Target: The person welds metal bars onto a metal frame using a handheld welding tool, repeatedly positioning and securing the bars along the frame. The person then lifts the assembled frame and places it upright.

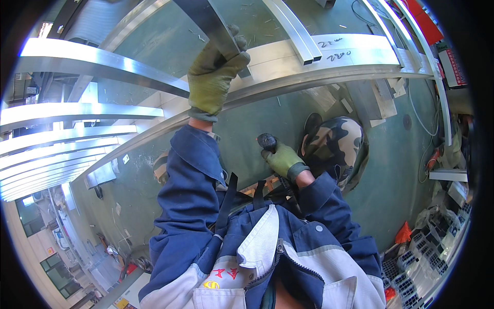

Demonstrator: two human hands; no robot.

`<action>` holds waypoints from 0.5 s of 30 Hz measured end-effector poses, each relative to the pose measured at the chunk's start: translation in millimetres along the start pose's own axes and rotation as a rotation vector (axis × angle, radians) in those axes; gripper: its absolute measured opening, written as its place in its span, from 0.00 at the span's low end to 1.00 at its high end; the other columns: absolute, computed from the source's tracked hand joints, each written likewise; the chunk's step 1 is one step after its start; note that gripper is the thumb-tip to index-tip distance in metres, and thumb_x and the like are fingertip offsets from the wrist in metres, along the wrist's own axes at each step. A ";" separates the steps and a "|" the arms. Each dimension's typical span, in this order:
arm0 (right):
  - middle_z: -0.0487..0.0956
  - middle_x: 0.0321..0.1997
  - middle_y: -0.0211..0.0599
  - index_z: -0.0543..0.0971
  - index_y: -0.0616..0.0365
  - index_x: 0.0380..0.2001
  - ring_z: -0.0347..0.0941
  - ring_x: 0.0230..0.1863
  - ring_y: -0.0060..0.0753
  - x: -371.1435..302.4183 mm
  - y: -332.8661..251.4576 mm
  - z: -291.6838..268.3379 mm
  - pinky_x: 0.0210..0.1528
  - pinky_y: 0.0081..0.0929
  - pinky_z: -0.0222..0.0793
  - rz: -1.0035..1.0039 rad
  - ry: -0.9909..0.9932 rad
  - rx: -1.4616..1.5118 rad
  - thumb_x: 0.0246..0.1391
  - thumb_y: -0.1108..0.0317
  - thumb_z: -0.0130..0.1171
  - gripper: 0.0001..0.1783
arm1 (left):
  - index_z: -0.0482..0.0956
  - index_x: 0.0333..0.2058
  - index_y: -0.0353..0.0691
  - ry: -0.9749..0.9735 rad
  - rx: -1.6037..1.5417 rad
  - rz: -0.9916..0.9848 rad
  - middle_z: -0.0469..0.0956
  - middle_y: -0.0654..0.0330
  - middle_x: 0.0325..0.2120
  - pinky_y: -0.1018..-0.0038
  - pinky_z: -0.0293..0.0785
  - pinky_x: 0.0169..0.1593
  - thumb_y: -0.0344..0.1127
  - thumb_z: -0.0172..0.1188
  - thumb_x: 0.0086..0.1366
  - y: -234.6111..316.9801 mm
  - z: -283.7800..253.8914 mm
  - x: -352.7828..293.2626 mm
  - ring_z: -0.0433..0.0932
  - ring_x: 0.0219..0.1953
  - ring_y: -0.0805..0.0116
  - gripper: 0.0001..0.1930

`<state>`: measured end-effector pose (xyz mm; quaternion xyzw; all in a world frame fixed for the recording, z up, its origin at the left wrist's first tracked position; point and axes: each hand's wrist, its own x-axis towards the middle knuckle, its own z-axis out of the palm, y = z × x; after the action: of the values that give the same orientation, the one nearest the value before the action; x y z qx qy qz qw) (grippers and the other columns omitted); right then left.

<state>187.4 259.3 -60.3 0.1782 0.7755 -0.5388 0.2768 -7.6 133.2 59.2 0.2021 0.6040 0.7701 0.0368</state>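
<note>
My left hand (pixel 213 80), in a yellow-green work glove, reaches forward over a long aluminium beam (pixel 267 82). Its fingers are wrapped round the end of a grey metal profile (pixel 208 23) that comes in from the top edge. Lower and to the right, near my body, my right hand (pixel 283 160) wears a matching glove. It is closed round a black tool with a rounded end (pixel 266 141); the rest of that tool is hidden by the glove, so its kind is unclear. The tool is apart from the beam.
Several parallel aluminium bars (pixel 77 110) run off left from the beam. Two square tubes (pixel 296 33) lie across a silver plate with handwriting (pixel 355 49). A camouflage-clad knee (pixel 337 144) is beside my right hand. Stacked profiles (pixel 427 257) stand at lower right; cables (pixel 419 118) trail on the floor.
</note>
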 end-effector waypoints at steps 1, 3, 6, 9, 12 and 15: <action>0.83 0.31 0.52 0.71 0.63 0.58 0.83 0.28 0.46 0.0 -0.3 -0.3 0.37 0.41 0.77 0.005 -0.004 -0.008 0.60 0.57 0.55 0.27 | 0.79 0.60 0.40 -0.003 -0.029 -0.006 0.81 0.60 0.56 0.73 0.81 0.56 0.15 0.69 0.59 -1.2 -0.4 0.4 0.82 0.53 0.69 0.30; 0.83 0.32 0.52 0.71 0.63 0.58 0.83 0.28 0.46 -0.8 -3.2 -2.0 0.37 0.42 0.77 0.017 -0.011 -0.023 0.60 0.57 0.55 0.27 | 0.79 0.60 0.40 0.009 -0.021 0.000 0.81 0.59 0.56 0.73 0.81 0.57 0.14 0.69 0.59 -2.5 -0.1 -0.4 0.82 0.53 0.69 0.30; 0.83 0.33 0.54 0.71 0.63 0.57 0.83 0.29 0.49 -2.1 -6.8 -4.4 0.38 0.43 0.77 0.030 -0.015 -0.063 0.60 0.57 0.55 0.26 | 0.79 0.61 0.40 0.012 -0.027 0.006 0.81 0.59 0.56 0.72 0.81 0.57 0.14 0.68 0.59 -3.3 -0.3 -0.5 0.82 0.53 0.68 0.31; 0.83 0.33 0.56 0.72 0.63 0.55 0.83 0.31 0.53 -0.5 -3.4 -3.1 0.40 0.45 0.76 0.006 0.006 -0.063 0.60 0.57 0.55 0.25 | 0.78 0.61 0.40 0.026 -0.018 -0.001 0.81 0.59 0.57 0.71 0.81 0.58 0.13 0.68 0.59 -1.6 3.1 -1.2 0.82 0.54 0.68 0.31; 0.83 0.46 0.63 0.73 0.59 0.62 0.81 0.47 0.64 -3.1 -12.6 -8.3 0.52 0.47 0.74 0.146 -0.065 0.015 0.59 0.54 0.59 0.31 | 0.78 0.61 0.40 0.036 -0.006 0.005 0.81 0.58 0.57 0.71 0.81 0.58 0.13 0.68 0.59 -2.3 3.1 -1.9 0.82 0.54 0.67 0.31; 0.83 0.46 0.63 0.72 0.58 0.63 0.81 0.46 0.64 -2.3 -9.8 -6.7 0.52 0.48 0.74 0.093 -0.043 -0.026 0.59 0.54 0.58 0.32 | 0.78 0.61 0.41 0.029 -0.008 0.012 0.81 0.58 0.56 0.70 0.81 0.59 0.13 0.67 0.59 -2.9 1.6 -2.6 0.82 0.54 0.67 0.31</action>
<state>182.0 262.1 -49.9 0.1986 0.7673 -0.5188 0.3204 -5.2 134.6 56.1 0.1943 0.6001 0.7756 0.0240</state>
